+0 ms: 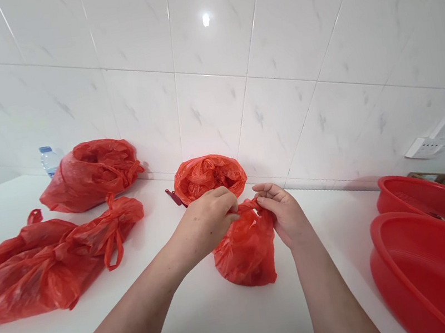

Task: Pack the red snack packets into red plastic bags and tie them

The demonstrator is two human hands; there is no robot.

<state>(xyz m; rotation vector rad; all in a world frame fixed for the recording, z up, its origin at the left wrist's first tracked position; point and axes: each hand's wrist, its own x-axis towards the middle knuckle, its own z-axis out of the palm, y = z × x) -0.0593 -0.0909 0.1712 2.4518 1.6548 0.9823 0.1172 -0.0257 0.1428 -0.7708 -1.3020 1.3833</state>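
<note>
A red plastic bag (247, 252) stands on the white table in front of me, its top gathered and twisted between my hands. My left hand (209, 219) is closed on the left end of the twisted top. On the other side, my right hand (282, 207) pinches the right end between thumb and fingers. What the bag contains is hidden by the red plastic. Right behind my hands, a round container lined with red bags (209, 174) rests near the wall.
Several filled red bags (31, 270) lie at the left, with a larger red bag (89, 176) and a blue-capped bottle (49, 162) behind. Two red plastic baskets (428, 269) stand at right. A small dark red object (173, 197) lies beside the lined container. A socket strip (425, 147) is on the wall.
</note>
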